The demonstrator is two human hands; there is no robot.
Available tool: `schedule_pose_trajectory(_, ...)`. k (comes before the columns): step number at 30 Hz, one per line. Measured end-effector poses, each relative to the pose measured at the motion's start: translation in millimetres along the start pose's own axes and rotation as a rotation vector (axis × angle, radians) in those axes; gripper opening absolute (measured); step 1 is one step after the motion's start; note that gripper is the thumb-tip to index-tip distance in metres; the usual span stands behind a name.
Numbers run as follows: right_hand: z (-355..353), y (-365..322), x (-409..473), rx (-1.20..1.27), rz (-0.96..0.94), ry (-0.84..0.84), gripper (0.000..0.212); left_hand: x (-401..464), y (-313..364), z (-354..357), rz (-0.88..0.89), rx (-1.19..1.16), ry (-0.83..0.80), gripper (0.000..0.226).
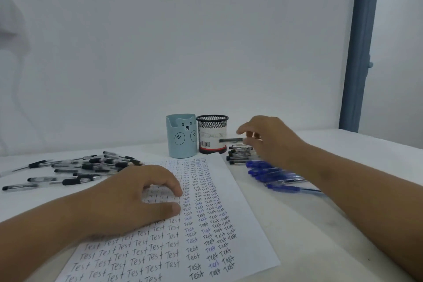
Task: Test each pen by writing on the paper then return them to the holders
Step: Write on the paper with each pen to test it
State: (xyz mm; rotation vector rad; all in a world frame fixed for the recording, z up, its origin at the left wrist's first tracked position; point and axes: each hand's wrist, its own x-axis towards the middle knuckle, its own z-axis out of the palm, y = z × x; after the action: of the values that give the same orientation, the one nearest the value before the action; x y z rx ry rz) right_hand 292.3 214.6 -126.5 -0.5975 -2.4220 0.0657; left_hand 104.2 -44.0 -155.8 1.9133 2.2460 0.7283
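A white sheet of paper (238, 220) covered with rows of the word "Test" lies in front of me. My left hand (128, 199) rests flat on its left part, fingers apart. My right hand (272, 137) hovers over a small pile of black pens (239, 155) to the right of the holders and pinches one black pen (230, 140) level, its end pointing left. Two holders stand behind the paper: a light blue bear-face cup (180, 136) and a black mesh cup (212, 134). No pens show above either rim.
Many black pens (75, 168) lie scattered on the table to the left of the paper. A cluster of blue pens (274, 175) lies right of it, partly under my right forearm. A white wall stands behind and a blue-grey post (359, 52) at the right.
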Motion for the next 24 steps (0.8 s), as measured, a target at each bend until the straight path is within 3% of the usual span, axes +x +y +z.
schedule_pose_trajectory(4,-1.3,28.7,11.3,-0.1,0.139,-0.01,0.022,2.7,-1.5,1.8,0.033,-0.003,0.004,0.037)
schedule_pose_trajectory(13,10.0,26.1,15.7,-0.134,0.204,-0.242,0.04,5.3,-4.7,2.4,0.05,0.012,-0.006,0.035)
schedule_pose_trajectory(24,13.6,26.4,15.3,-0.092,0.244,-0.221,0.036,6.0,-5.7,1.8,0.052,-0.001,-0.002,0.034)
